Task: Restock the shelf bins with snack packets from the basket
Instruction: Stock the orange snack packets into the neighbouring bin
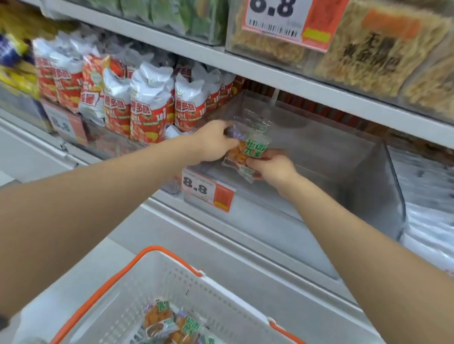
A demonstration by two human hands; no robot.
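Note:
Both my hands reach into a clear plastic shelf bin (352, 162) on the middle shelf. My left hand (214, 142) grips the upper left side of a small bunch of clear snack packets (248, 152) with orange pieces and green lettering. My right hand (271, 166) pinches the lower right edge of the same bunch. The packets hang over the bin's front left corner. Below, a white basket (214, 297) with orange handles holds several more of the same packets (173, 329).
Red and silver snack bags (145, 104) fill the bin to the left. An 8.8 price tag (206, 190) hangs on the bin's front. The upper shelf holds green packets and beige snack boxes (379, 48). A clear bin stands to the right (435, 198).

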